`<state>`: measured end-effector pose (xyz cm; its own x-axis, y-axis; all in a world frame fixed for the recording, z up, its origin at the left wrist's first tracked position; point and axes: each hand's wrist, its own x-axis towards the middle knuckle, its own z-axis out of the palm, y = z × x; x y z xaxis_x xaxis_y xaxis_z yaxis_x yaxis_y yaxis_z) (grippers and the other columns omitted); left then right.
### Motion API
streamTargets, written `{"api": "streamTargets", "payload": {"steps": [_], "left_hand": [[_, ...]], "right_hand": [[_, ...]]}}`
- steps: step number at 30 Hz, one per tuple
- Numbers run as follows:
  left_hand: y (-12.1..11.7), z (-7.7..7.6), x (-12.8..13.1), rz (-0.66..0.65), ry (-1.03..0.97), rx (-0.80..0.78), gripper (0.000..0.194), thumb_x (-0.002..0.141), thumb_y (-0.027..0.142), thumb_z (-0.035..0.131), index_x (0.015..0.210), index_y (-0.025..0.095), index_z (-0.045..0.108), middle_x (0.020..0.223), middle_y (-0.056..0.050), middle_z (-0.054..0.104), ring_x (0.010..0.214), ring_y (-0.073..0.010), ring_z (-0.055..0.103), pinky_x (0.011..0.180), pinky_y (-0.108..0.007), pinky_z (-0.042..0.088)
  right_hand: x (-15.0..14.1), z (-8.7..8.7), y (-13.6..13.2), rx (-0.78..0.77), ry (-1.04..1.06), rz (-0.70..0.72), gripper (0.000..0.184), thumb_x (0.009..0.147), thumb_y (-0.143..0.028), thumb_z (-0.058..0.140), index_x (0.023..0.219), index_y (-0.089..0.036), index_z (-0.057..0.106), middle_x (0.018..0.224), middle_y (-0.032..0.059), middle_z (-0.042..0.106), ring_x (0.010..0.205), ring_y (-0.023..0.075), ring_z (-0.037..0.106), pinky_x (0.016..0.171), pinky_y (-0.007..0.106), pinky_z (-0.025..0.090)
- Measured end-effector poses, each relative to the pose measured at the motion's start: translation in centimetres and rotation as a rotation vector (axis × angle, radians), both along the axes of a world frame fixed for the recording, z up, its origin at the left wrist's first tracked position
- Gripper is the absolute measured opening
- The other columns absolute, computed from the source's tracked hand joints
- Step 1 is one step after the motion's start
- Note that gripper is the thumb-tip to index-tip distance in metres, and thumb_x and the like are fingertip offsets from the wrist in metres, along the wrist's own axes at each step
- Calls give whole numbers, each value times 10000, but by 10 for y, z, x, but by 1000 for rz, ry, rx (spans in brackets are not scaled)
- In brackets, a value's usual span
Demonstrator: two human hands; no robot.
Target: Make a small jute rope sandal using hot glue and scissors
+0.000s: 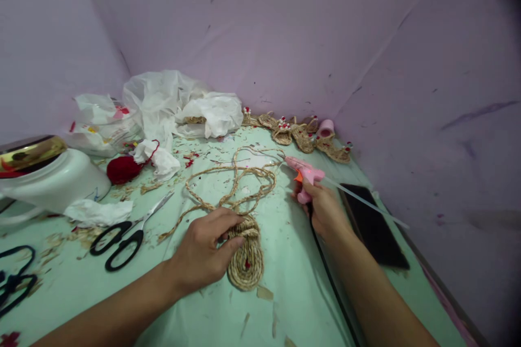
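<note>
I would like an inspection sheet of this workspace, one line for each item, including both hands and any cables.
Surface: green covering, strewn with dry scraps.
Job's things: coiled braided piece; loose braided cord lying in loops beyond it; pink glue gun with a glue stick sticking out behind.
Clutter: scissors, red yarn ball, white plastic bag, dark flat object.
Left hand: thumb and fingers hold the coiled braided piece.
Right hand: grips the glue gun.
Cables: black cable from the gun's handle; its far end is out of view.
Surroundings: marked, pale purple walls; woven pieces along the back.
</note>
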<state>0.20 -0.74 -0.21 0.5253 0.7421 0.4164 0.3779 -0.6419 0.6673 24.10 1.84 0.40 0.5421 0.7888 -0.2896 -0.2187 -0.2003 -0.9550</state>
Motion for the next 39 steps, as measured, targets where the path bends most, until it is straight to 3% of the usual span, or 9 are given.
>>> {"api": "streamTargets", "payload": {"steps": [5,6,7,8,10,13,17,26,39], "left_hand": [[0,-2,-1,-1,-7,-6,187,786,152,574,961,109,625,887,-81,647,789,-138,609,709,-230,492],[0,-2,0,-2,-7,-13,188,785,150,575,962,112,625,886,-79,646,787,-137,610,710,-230,493],[1,-2,0,-4,-8,-20,188,784,148,576,962,115,625,884,-76,645,785,-136,610,709,-229,494],[1,-2,0,-9,-11,-25,186,783,147,577,961,118,626,880,-73,644,783,-135,608,706,-229,493],[1,-1,1,-17,-17,-33,183,785,144,575,960,122,625,872,-69,645,782,-135,604,701,-229,491],[1,1,2,-28,-34,-38,180,785,142,577,960,131,622,876,-66,642,782,-132,599,687,-224,486],[1,1,2,-33,-50,-45,175,780,131,583,950,131,623,866,-65,637,788,-133,596,685,-224,482],[2,-2,2,-57,-72,14,171,792,102,551,949,118,618,856,-83,631,797,-152,598,702,-254,490],[2,-3,4,-62,-64,20,166,837,89,486,928,119,621,833,-86,630,787,-154,589,696,-264,486]], "right_hand": [[0,12,-15,15,-227,-25,115,587,-207,716,663,-170,638,751,25,624,807,189,586,650,264,457],[-3,16,-23,42,-305,-55,171,577,-189,728,734,-190,660,868,28,633,908,202,564,699,271,449],[-7,19,-32,130,-521,-25,195,624,-217,708,817,-206,676,973,44,629,972,218,549,727,295,449],[-13,21,-40,245,-671,59,142,678,-237,672,818,-213,679,990,56,633,971,224,559,732,318,453],[-27,22,-54,414,-739,417,90,734,-225,642,817,-227,677,981,58,656,921,211,591,734,330,468],[-44,13,-64,458,-720,610,217,743,-188,655,955,-235,652,984,58,669,862,188,610,678,300,484],[-55,1,-62,403,-640,628,202,770,-176,625,967,-213,652,922,48,674,668,131,602,579,253,491],[-56,-5,-62,471,-664,651,194,801,-148,584,954,-224,675,917,51,672,851,169,631,766,306,506],[-59,-4,-61,412,-693,648,161,829,-144,528,880,-220,661,879,47,660,830,169,624,751,297,496]]}}
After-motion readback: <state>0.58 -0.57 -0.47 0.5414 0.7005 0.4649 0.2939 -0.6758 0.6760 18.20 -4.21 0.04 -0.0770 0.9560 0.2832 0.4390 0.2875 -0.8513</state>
